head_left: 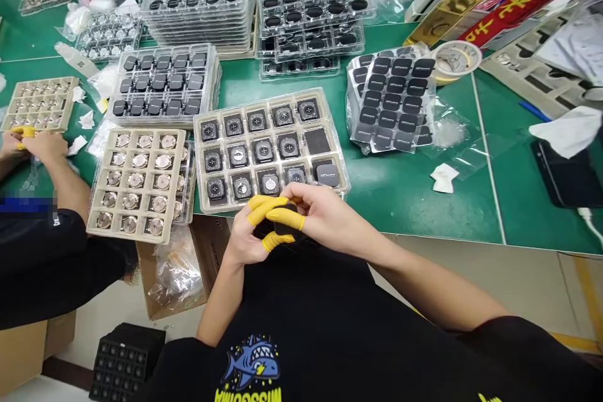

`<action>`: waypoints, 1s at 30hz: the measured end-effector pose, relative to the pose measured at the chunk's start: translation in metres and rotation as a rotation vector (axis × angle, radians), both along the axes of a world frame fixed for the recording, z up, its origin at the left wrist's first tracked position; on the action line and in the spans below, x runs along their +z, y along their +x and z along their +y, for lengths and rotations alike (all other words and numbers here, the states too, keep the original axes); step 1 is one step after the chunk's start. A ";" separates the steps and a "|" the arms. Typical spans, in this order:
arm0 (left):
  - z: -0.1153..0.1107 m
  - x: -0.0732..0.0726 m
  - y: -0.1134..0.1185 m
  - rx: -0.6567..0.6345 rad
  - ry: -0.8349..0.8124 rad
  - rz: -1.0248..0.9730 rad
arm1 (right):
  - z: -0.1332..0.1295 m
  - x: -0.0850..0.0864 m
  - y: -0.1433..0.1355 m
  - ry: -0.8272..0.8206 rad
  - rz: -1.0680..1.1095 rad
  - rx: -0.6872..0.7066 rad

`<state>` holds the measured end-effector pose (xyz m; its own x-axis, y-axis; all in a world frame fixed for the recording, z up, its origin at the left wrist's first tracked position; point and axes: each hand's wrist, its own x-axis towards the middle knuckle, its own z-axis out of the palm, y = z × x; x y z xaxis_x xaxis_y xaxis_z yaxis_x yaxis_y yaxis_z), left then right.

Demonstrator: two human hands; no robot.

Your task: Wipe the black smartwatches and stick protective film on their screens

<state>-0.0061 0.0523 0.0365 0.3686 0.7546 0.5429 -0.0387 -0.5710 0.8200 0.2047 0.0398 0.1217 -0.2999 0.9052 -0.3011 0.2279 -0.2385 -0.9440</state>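
Observation:
My left hand [252, 229] and my right hand [320, 217] meet near the table's front edge, both closed around a small dark smartwatch case [286, 218]. Yellow finger cots cover some fingertips on each hand and hide most of the case. Just beyond lies a beige compartment tray [226, 206] of square smartwatch cases [264, 151], most showing round sensor backs. One compartment [318, 141] in its right column shows only its dark floor. Below that one sits a case with a black printed cover [326, 173].
Sheets of black square stickers [391, 100] lie right of the tray, near a tape roll [455, 61]. A tray of round watches [136, 182] overhangs the edge at left. Stacked clear trays [200, 12] stand behind. A co-worker's hands [44, 144] are at far left; a phone [565, 173] lies right.

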 end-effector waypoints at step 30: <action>-0.026 -0.006 -0.041 0.126 -0.406 -0.198 | 0.097 -0.042 0.098 0.423 -0.549 -0.242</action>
<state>-0.0473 0.0261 0.0309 0.1802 0.9527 0.2446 -0.1677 -0.2153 0.9620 0.3025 0.1368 0.0799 0.0171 0.9991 0.0393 0.6813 0.0171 -0.7318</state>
